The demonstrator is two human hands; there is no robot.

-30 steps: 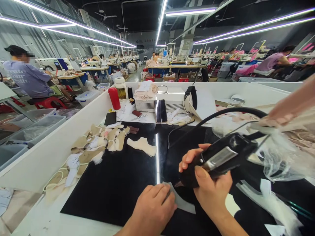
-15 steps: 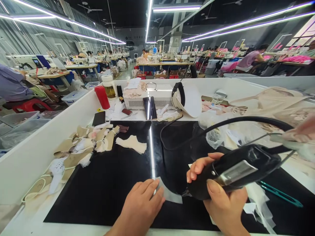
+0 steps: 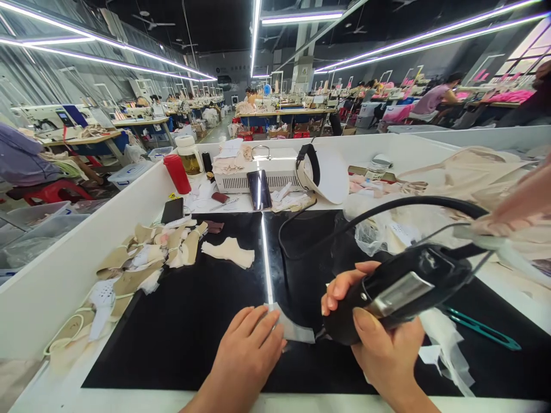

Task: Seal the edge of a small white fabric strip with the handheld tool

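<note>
My left hand (image 3: 249, 350) lies flat, fingers stretched, on the left end of a curved, translucent pale piece (image 3: 299, 331) on the black mat (image 3: 185, 338). My right hand (image 3: 383, 344) is wrapped round a black handheld power tool (image 3: 400, 289) with a silver plate. The tool's narrow tip points left and is at the right end of the pale piece; whether they touch is unclear. A thick black cable (image 3: 413, 201) arches from the tool's rear. Pale scraps (image 3: 447, 344) lie right of my right hand.
Stacked beige pieces (image 3: 129, 269) and a cream piece (image 3: 230, 252) lie left. A teal tool (image 3: 482, 330) is at right. Behind stand a red cup (image 3: 177, 174), phone (image 3: 259, 190) and white visor (image 3: 331, 175). Plastic bags and fabric fill the right side.
The view has shifted slightly. My right hand and the tool have moved a little left and up in the picture. The pale piece also sits slightly higher; my left hand stays on it.
</note>
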